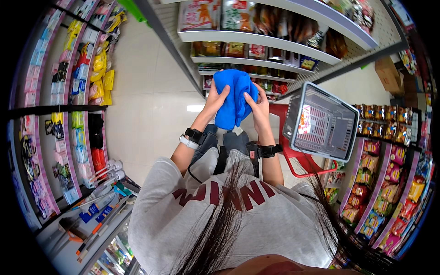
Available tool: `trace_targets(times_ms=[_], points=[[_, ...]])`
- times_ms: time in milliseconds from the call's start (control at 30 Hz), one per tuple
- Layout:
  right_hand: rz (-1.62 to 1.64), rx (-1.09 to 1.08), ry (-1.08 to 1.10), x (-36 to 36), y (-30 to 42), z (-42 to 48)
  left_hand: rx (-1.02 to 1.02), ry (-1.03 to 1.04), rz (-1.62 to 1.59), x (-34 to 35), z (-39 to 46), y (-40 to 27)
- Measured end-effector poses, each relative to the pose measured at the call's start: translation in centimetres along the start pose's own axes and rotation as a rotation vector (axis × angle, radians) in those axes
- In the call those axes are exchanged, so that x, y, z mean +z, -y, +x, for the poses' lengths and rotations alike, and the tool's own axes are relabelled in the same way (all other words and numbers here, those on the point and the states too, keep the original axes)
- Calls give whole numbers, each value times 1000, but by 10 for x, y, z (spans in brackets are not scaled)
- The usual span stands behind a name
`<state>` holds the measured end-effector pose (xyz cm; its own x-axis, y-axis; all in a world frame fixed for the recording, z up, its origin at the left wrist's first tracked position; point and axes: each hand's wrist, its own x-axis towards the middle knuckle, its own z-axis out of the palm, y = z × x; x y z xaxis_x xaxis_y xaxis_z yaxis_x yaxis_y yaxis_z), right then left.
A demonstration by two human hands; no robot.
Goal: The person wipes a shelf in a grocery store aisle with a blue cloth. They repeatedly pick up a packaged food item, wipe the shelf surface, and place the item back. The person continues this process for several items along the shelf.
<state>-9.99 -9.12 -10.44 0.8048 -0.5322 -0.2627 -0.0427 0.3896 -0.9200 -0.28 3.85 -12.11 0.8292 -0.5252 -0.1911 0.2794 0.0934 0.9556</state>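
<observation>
A folded bright blue cloth (233, 99) is held up in front of my body, over my knees. My left hand (217, 98) grips its left side, thumb lying across the front. On the opposite side, my right hand (259, 105) holds the cloth with the thumb pressed on its face and the fingers behind. The folds hang loosely downward between both hands. To the right of my right hand, a grey plastic shopping basket (321, 123) rests on a red plastic stool (299, 161). Inside the basket lies a packet (304, 118) with red and orange print.
Ahead stands a white shelf unit (254, 37) of packaged snacks. Shelves of small packaged goods (68, 68) line the left, with long-handled cleaning tools (99, 223) at lower left. Snack bags (369, 161) fill racks at right, and a cardboard box (388, 77) sits farther back.
</observation>
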Motion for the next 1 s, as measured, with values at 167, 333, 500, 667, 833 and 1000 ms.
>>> trace_targets(times_ms=[167,333,500,667,833,1000], points=[[-241,-265,-176,66,-34,14,-183,68,-108,-64,-11,-14],[-632,-422,-220,125,-32,-2,98,-83,-56,-113,-8,-12],[-738,-530,-32,161,-42,-22,391,-391,377,-120,6,-23],[-617,-510,16,176,-30,-23,177,-200,173,-138,17,-10],[-278,-199,29,166,-22,-3,257,140,128,-133,15,-47],[-251,-228,133,167,-1,5,92,205,218,-141,32,-52]])
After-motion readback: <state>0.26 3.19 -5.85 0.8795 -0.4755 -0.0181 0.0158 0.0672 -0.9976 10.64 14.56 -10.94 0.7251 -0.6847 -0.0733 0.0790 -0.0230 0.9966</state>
